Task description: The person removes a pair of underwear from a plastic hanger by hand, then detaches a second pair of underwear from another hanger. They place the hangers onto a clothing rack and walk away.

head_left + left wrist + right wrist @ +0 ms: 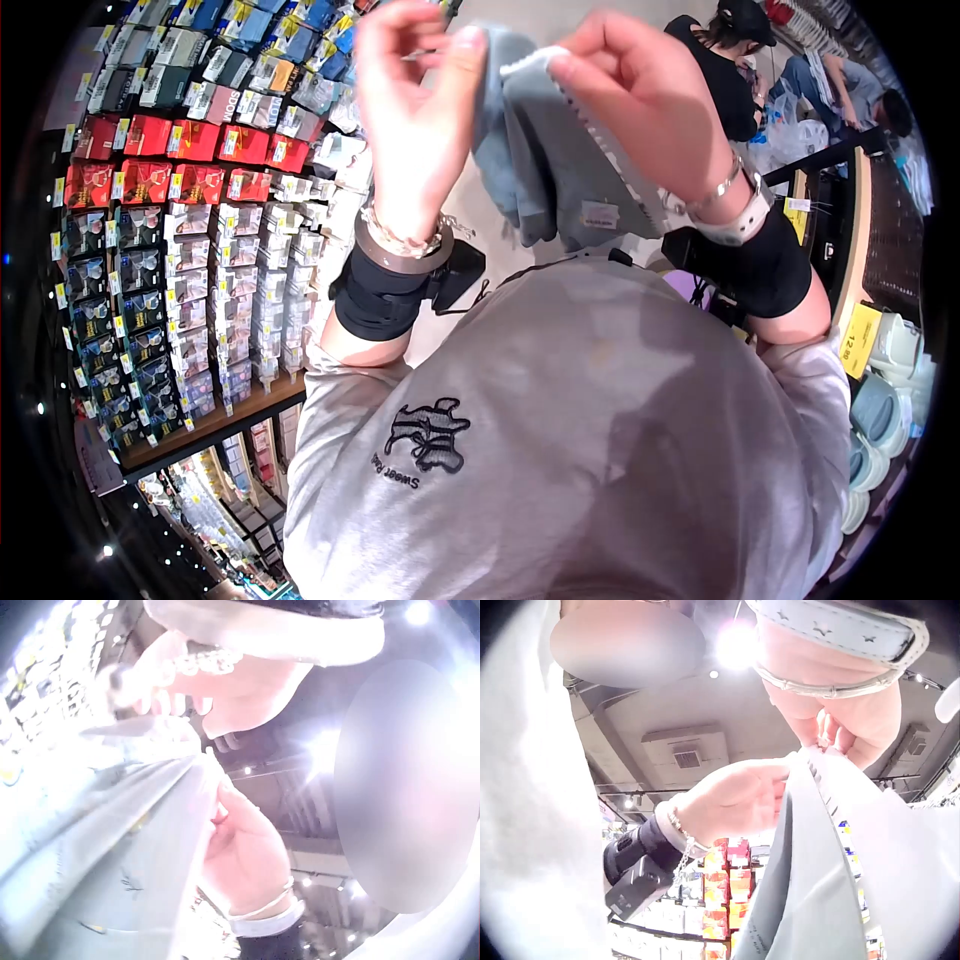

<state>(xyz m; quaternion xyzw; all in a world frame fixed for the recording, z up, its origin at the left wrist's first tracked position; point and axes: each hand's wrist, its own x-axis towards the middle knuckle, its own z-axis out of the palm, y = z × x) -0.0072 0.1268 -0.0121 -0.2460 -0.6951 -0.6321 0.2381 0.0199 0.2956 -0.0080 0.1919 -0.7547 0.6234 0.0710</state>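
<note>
A grey-blue cloth with a white edge and a small pale label hangs between the two hands in the head view. The right hand pinches its white top edge between thumb and fingers. The left hand is at the cloth's other upper side, its thumb against the fabric and its fingers loosely bent. In the right wrist view the left hand touches the cloth with its fingertips, while the right hand grips the top. Folds of the cloth fan downward in the left wrist view.
Racks of packaged goods fill the left side. At the right stand a shelf edge with a yellow price tag and stacked pale containers. Two people are at the upper right, near a clear plastic bag.
</note>
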